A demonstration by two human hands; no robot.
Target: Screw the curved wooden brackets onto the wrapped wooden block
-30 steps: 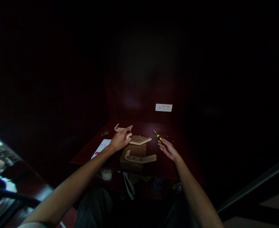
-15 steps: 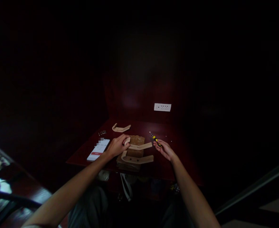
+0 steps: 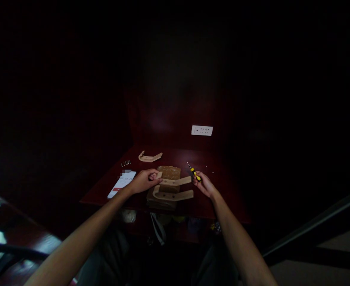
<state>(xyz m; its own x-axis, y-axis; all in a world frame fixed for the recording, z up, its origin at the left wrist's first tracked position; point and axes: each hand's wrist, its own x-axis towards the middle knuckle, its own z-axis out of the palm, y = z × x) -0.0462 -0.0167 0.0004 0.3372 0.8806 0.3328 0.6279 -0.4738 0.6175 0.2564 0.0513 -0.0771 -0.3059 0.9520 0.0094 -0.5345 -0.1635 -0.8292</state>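
Note:
My left hand [image 3: 146, 180] grips the curled end of a pale wooden hook [image 3: 180, 181], which lies across a brown block [image 3: 170, 172]. Nearer to me, a second wooden hook [image 3: 179, 196] with two dark holes rests on the same block. My right hand [image 3: 204, 184] holds a yellow and black screwdriver [image 3: 196, 175] just right of the block, its tip pointing up and away to the left. Farther back on the table lies a third wooden hook [image 3: 151, 158], touched by neither hand.
On the left of the dark red table [image 3: 97, 190] lie a phone [image 3: 121, 185] and several small metal pieces [image 3: 126, 163]. Two tiny bits sit at the right. A white socket panel [image 3: 202, 130] is on the wall behind. A strap [image 3: 158, 229] hangs below the front edge.
The view has shifted slightly. My right hand has turned the screwdriver a little and its fingers are more closed round the handle. My left hand stays on the hook's curled end.

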